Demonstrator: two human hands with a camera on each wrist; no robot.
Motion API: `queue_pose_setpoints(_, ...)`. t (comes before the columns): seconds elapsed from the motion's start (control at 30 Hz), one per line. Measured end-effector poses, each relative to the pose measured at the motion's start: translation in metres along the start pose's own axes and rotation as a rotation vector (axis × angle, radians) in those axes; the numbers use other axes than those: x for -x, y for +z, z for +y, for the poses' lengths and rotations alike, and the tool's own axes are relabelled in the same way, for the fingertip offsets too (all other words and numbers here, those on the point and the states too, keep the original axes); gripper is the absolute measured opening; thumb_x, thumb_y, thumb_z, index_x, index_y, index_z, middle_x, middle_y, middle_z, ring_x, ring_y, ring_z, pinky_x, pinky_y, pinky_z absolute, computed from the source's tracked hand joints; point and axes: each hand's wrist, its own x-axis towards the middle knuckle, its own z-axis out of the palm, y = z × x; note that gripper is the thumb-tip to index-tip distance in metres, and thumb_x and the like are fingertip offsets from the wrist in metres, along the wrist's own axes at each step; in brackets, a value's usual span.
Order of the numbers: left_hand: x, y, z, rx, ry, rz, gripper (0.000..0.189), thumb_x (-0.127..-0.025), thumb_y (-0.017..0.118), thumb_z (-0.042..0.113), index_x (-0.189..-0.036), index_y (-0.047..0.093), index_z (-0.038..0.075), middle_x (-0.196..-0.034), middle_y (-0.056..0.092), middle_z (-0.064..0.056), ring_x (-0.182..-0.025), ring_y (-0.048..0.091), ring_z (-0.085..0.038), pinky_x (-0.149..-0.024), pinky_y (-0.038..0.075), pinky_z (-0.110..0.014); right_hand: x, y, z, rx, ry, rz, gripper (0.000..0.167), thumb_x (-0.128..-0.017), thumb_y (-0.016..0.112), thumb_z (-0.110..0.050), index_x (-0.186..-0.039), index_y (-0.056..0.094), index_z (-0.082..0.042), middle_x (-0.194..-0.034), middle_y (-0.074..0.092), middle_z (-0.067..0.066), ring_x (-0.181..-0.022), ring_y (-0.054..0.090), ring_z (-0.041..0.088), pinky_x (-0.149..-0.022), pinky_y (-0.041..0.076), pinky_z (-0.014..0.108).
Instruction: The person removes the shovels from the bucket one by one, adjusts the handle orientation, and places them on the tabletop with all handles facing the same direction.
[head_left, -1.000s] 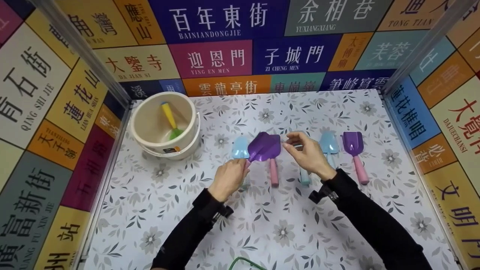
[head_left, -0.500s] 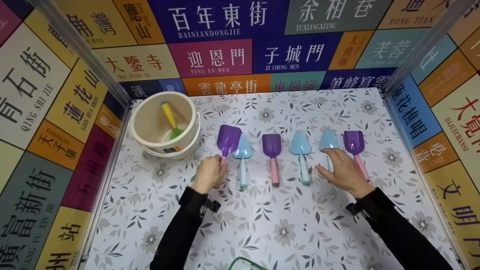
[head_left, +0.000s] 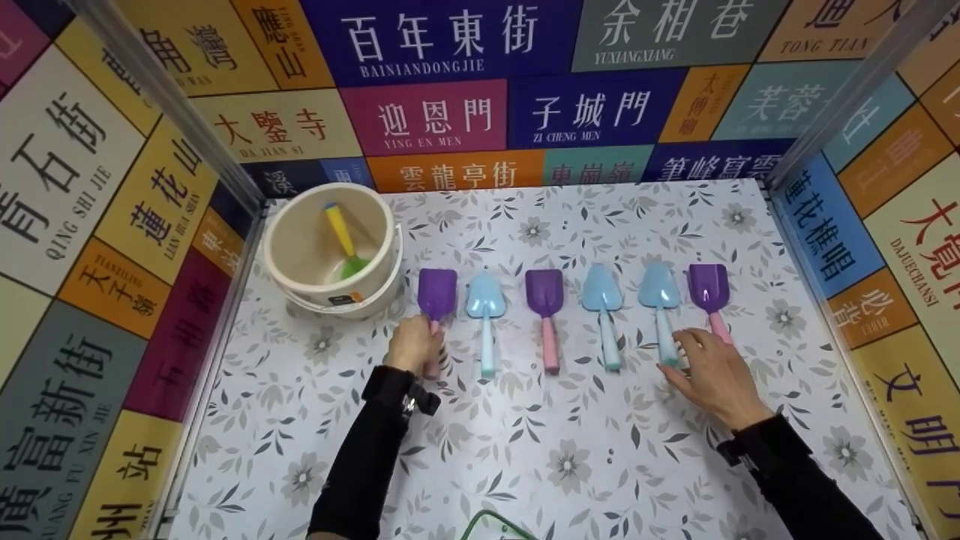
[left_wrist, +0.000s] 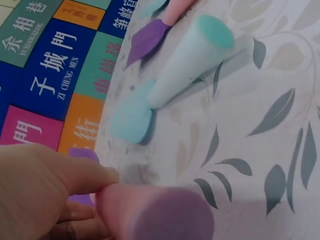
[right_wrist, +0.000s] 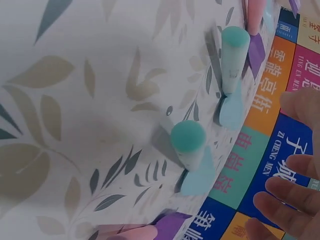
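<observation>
In the head view my left hand (head_left: 412, 345) pinches the pink handle of the leftmost purple toy shovel (head_left: 437, 292). The left wrist view shows thumb and fingers around that pink handle (left_wrist: 155, 212). Its blade lies at the left end of a row. To its right are a light blue shovel (head_left: 486, 295), a purple shovel (head_left: 544, 291) and two more light blue shovels, one (head_left: 602, 287) beside the other (head_left: 659, 285). Last comes a purple shovel (head_left: 709, 286). My right hand (head_left: 716, 379), fingers spread and holding nothing, hovers near the last two handles, partly covering the pink one.
A cream bucket (head_left: 330, 292) stands at the back left. Inside it leans a tool with a yellow handle (head_left: 340, 231) and green end. A green curved edge (head_left: 495, 517) shows at the front. Printed panels (head_left: 431, 116) wall the flowered table (head_left: 570, 420).
My left hand has carried the purple shovel leftward and lowered it to the left end of the row. My right hand has moved right and nearer the front.
</observation>
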Motion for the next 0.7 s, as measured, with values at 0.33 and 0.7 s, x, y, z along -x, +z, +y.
queue_pose_setpoints(0.33, -0.014, 0.004, -0.005, -0.029, -0.052, -0.036, 0.02, -0.091, 0.064, 0.014, -0.073, 0.061, 0.008, -0.098, 0.074, -0.025, -0.09, 0.072, -0.04, -0.085, 0.06, -0.052, 0.009, -0.011, 0.003, 0.022, 0.11, -0.05, 0.063, -0.078, 0.092, -0.024, -0.126, 0.064, 0.005, -0.115, 0.066, 0.03, -0.098, 0.066, 0.05, -0.072, 0.056, 0.062)
queue_pose_setpoints(0.7, -0.021, 0.008, -0.005, -0.026, -0.107, -0.063, 0.022, -0.095, 0.062, 0.016, -0.081, 0.069, 0.001, -0.099, 0.075, -0.025, -0.09, 0.073, -0.038, -0.085, 0.061, -0.049, 0.004, -0.019, 0.009, 0.008, 0.17, -0.108, 0.056, -0.083, 0.085, -0.02, -0.127, 0.061, 0.006, -0.125, 0.064, 0.033, -0.108, 0.064, 0.052, -0.083, 0.053, 0.066)
